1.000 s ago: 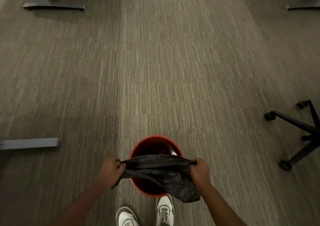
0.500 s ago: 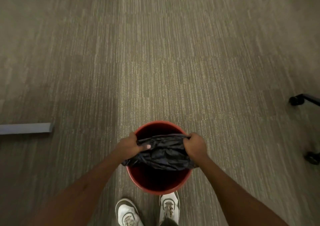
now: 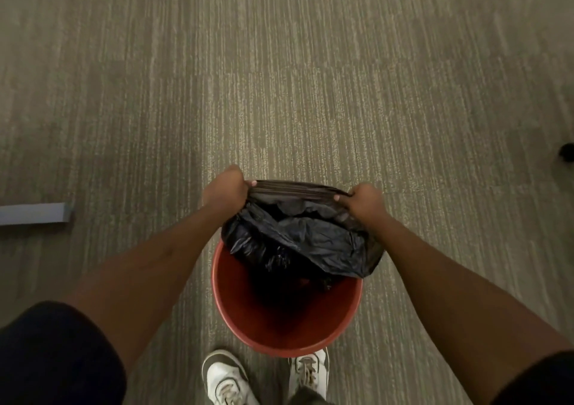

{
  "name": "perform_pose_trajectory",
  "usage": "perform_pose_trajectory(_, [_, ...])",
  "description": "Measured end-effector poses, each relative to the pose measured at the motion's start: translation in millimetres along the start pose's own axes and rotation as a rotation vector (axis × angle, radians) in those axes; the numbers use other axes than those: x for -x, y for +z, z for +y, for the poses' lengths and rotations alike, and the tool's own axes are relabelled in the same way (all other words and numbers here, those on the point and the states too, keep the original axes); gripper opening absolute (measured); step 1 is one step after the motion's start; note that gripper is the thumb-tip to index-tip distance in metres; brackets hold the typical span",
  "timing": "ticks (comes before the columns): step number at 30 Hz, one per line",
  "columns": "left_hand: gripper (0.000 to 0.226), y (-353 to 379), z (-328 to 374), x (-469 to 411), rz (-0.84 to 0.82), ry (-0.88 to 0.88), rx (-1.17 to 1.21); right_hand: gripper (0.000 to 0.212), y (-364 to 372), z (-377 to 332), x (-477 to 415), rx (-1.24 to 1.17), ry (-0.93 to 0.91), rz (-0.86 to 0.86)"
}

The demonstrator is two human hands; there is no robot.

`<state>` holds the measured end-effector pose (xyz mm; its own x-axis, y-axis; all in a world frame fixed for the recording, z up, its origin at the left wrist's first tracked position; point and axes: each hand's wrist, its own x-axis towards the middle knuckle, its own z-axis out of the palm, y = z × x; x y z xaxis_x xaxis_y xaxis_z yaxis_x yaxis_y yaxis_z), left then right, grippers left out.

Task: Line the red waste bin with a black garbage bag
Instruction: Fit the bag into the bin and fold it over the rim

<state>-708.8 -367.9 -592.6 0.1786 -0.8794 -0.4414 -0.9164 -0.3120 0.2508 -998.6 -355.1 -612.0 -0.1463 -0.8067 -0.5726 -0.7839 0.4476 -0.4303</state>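
The red waste bin (image 3: pixel 248 327) stands on the carpet just in front of my feet, open side up. A black garbage bag (image 3: pixel 298 233) hangs crumpled into its far half. My left hand (image 3: pixel 225 188) grips the bag's edge at the bin's far left rim. My right hand (image 3: pixel 365 201) grips the edge at the far right rim. Between the two hands the bag's edge is stretched taut over the far rim. The near half of the bin's inside is bare red; the bottom is dark.
Grey-brown carpet lies all around. A grey metal furniture foot (image 3: pixel 34 213) lies on the floor at the left. A black chair caster (image 3: pixel 567 150) shows at the right edge. My white shoes (image 3: pixel 226 379) stand right behind the bin.
The bag went from hanging above the bin down into it. Both hands moved forward and apart, and now stretch the bag's edge over the far rim. The view tilted down and closer.
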Motion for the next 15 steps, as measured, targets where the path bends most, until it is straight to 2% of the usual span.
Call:
perform_pose_trajectory(6, [0.049, 12.3, -17.7, -11.8, -0.214, -0.023, -0.094, 0.044, 20.1, 14.4, -11.1, 0.146, 0.210, -0.159])
perform_pose_trajectory(9, [0.057, 16.6, -32.2, -6.7, -0.328, -0.060, -0.076, 0.053, 24.7, 21.7, -4.8, 0.170, 0.276, -0.271])
perform_pose_trajectory(11, [0.064, 19.4, -38.6, -1.4, -0.360, -0.137, 0.032, 0.056, 23.8, 21.2, 2.1, 0.085, 0.335, -0.349])
perform_pose_trajectory(13, [0.077, 19.0, -42.5, 6.1, -0.374, -0.252, 0.188, 0.061, 18.6, 20.7, 11.9, -0.117, 0.427, -0.392])
perform_pose_trajectory(15, [0.091, 14.5, -43.0, 18.0, -0.306, -0.344, 0.193, 0.074, 12.0, 21.4, 25.6, -0.337, 0.479, -0.335])
